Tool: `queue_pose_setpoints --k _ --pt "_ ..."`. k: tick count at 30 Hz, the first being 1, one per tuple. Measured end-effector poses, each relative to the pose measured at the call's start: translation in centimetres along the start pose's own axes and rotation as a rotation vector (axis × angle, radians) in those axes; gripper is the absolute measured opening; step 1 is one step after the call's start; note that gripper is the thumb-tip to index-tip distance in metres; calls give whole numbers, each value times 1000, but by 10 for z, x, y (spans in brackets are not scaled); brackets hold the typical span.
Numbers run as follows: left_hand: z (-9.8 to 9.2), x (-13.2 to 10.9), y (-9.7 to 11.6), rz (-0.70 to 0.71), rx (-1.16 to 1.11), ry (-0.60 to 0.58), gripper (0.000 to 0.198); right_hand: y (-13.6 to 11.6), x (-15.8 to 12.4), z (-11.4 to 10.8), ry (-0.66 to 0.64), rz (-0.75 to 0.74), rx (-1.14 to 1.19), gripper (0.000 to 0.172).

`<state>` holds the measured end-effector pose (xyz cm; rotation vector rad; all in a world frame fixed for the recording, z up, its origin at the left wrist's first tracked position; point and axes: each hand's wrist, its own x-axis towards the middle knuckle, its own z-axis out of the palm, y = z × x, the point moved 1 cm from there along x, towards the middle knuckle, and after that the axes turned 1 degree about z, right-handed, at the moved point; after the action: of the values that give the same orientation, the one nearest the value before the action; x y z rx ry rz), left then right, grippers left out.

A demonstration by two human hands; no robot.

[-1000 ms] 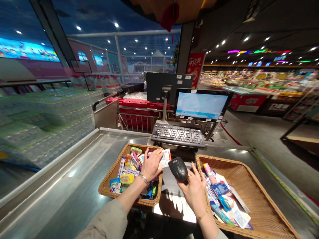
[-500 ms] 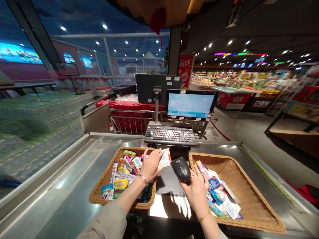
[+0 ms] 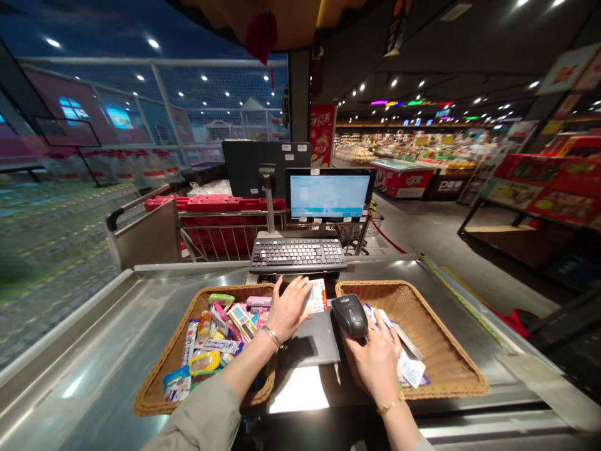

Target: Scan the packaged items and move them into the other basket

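Observation:
My left hand (image 3: pixel 290 308) is closed around a small white box with an orange-red edge (image 3: pixel 318 295), held above the gap between two baskets, just in front of the keyboard. My right hand (image 3: pixel 375 354) grips a black barcode scanner (image 3: pixel 350 315) over the left side of the right wicker basket (image 3: pixel 434 307). Beneath that hand lie several packets, including a white one (image 3: pixel 413 371), partly hidden by my fingers. The left wicker basket (image 3: pixel 162 360) holds many small sweets and packs, among them a purple-and-white bar (image 3: pixel 220 346) and a yellow pack (image 3: pixel 205 362).
A keyboard (image 3: pixel 298 253) and a lit checkout screen (image 3: pixel 328 195) stand behind the baskets, beside a second monitor (image 3: pixel 248 169) seen from the back. The steel counter (image 3: pixel 101 351) runs to both sides. Beyond it is a metal cart (image 3: pixel 220 241) with red crates.
The view has turned right, so the scene sits further left. Against the baskets, my left hand with the white box and my right hand with the scanner have both moved right.

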<state>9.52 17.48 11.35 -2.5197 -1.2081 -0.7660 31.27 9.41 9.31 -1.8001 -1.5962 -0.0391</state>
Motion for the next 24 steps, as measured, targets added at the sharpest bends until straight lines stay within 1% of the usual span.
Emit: queue_pose_setpoints --k 6,11,15,19,21,24 --pt "14 17 16 45 -41 -39 78 26 0 -11 43 90 -37 36" --pt "28 26 28 95 -80 -46 78 46 0 -21 88 153 -64 38" --pt "38 33 35 135 -112 -61 79 59 1 -28 107 208 -63 45" --pt "43 41 41 163 -138 -102 79 69 -1 -34 132 250 -50 49" --pt "47 46 45 203 -159 -125 78 73 -1 -37 145 264 -43 49" --pt "58 53 56 295 -239 -146 75 77 -2 -40 157 268 -45 48"
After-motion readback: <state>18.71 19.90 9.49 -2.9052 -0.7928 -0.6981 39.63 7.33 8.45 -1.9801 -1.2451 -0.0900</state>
